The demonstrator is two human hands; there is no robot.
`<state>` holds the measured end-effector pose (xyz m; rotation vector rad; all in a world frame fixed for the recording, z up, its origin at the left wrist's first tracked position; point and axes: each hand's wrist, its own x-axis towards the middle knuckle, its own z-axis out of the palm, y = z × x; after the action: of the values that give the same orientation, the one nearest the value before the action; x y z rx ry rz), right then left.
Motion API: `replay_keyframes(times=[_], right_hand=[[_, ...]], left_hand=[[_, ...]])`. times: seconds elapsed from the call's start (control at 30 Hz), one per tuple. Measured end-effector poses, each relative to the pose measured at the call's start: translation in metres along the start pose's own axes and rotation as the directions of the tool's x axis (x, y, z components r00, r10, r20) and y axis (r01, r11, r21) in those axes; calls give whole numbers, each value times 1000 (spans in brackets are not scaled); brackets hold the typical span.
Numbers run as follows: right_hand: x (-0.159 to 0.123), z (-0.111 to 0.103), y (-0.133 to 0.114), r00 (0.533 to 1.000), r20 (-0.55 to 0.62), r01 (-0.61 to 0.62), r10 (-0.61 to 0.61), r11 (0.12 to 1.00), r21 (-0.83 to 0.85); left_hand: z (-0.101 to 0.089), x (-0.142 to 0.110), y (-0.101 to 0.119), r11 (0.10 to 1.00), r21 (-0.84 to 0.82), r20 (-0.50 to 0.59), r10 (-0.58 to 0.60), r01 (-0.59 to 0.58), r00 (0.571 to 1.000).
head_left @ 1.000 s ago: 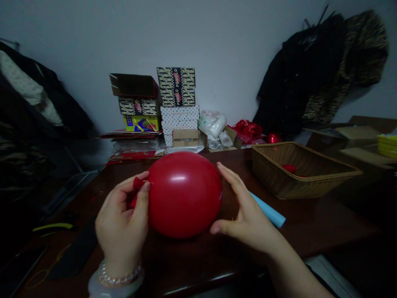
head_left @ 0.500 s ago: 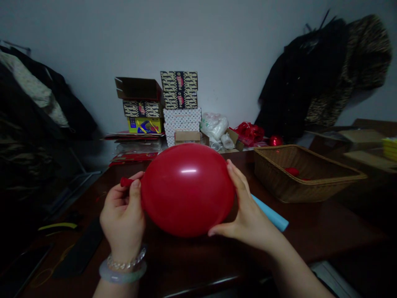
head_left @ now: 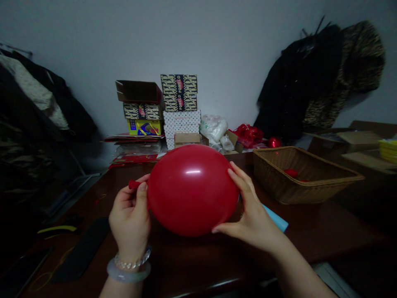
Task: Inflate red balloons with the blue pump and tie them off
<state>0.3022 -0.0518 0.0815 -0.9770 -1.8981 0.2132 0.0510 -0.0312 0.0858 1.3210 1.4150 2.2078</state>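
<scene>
A blown-up red balloon [head_left: 192, 192] is held above the dark table, lying on its side with the neck to the left. My left hand [head_left: 130, 215] pinches that neck between thumb and forefinger, and the rolled mouth sticks out past the fingers. Against the rounded right end rest the curved fingers and thumb of my right hand [head_left: 248, 207], which cups the balloon. Partly behind my right hand lies a light blue tube [head_left: 277, 219].
To the right stands a wicker basket [head_left: 307, 192] with small red items in it. Stacked boxes [head_left: 181, 122], plastic bags [head_left: 214, 127] and a red bundle [head_left: 248, 135] line the back. A black flat piece [head_left: 82, 250] and a yellow-handled tool [head_left: 57, 229] lie at the left.
My right hand, first slightly apart from the balloon, has come to rest on its right end. The balloon and both hands have shifted a little to the right. My left hand keeps hold of the neck.
</scene>
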Motion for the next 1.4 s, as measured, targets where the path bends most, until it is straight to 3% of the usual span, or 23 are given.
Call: replay_keyframes(times=[0.5,0.7,0.8,0.87,0.97,1.03,1.13,1.23,1.4], right_hand=[[-11,-12,-33,998,-48,38,-43,995,-89],[-24,-19,-45,995,-74,52,-61,992,-119],[-30,-25,-48,991,-115,59,-76,988,-145],[-34,-33,-49,983,-155,68,-97,981,-181],[-39,-49,-45,966,-206,100,-158,958,-269],[-43,-63,-40,954,-218,125,-206,934,-336],[-50,-84,-32,945,-203,153,-257,894,-420],[-60,-106,-23,941,-200,147,-273,863,-483],[-73,-142,-2,938,-220,98,-267,815,-571]], left_hand=[[-18,2,13,989,-124,104,-67,79,992],[-22,-4,20,969,-248,149,12,25,989],[-22,-7,20,926,-367,214,170,-83,962],[-22,-10,23,904,-336,235,352,-264,906],[-17,-20,36,794,-125,307,601,-594,738],[-8,-31,48,686,-34,415,671,-727,614],[15,-51,65,604,-24,575,660,-796,483],[43,-69,75,577,-48,660,630,-815,408],[92,-92,81,564,-106,663,653,-819,365]])
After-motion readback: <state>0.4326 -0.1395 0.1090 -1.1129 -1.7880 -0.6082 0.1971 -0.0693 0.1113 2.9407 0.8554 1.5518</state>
